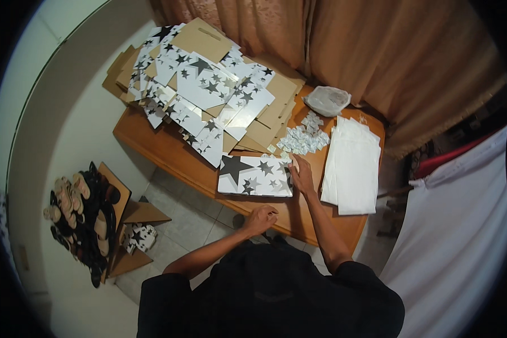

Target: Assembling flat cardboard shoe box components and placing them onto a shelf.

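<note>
A closed shoebox (pixel 257 176), white with black and grey stars, lies near the front edge of the wooden table. My right hand (pixel 302 177) rests at the box's right end, its fingers stretched out along the edge and not wrapped round anything. Just in front of the box, over the table's edge, my left hand (pixel 260 220) has its fingers curled in, with nothing visible in them. Beyond the right hand spreads a loose pile of small white sachets (pixel 304 139). To its right lies a stack of white paper sheets (pixel 352 169).
Flat star-printed cardboard pieces (pixel 205 84) heap over the table's (pixel 146 135) left and back. A clear plastic bag (pixel 327 100) sits at the back right. Several shoes (pixel 81 211) are piled at the lower left, beside open cardboard. Brown curtains (pixel 377 50) hang behind.
</note>
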`<action>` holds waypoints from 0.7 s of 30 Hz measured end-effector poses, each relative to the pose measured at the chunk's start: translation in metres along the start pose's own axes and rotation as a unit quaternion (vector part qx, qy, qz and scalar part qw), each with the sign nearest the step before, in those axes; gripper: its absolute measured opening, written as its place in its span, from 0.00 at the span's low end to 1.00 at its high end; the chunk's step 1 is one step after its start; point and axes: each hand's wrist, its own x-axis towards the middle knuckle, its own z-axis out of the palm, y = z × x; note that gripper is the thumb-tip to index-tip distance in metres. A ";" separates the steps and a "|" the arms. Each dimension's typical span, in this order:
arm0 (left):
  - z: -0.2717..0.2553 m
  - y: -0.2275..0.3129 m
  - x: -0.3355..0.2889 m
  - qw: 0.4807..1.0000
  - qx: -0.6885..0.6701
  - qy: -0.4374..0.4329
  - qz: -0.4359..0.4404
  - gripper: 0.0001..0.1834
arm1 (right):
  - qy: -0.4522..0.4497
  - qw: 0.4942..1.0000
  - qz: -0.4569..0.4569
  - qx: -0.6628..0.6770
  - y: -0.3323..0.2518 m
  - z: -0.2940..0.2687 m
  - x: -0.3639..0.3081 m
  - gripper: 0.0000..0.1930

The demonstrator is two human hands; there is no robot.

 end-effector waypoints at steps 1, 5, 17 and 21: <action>0.024 0.001 0.007 1.000 -0.001 0.015 -0.004 0.25 | -0.015 0.999 0.011 0.026 0.014 0.002 0.008 0.27; 0.083 -0.003 0.042 0.948 -0.213 0.201 -0.123 0.52 | -0.186 0.978 0.074 0.053 0.035 0.013 0.024 0.31; 0.099 0.054 -0.016 0.805 -0.323 0.496 -0.028 0.54 | -0.331 0.925 -0.062 0.179 0.000 -0.054 -0.007 0.32; 0.074 0.070 -0.054 0.796 -0.289 0.532 -0.010 0.50 | -0.342 0.892 -0.085 0.283 -0.053 -0.063 -0.016 0.33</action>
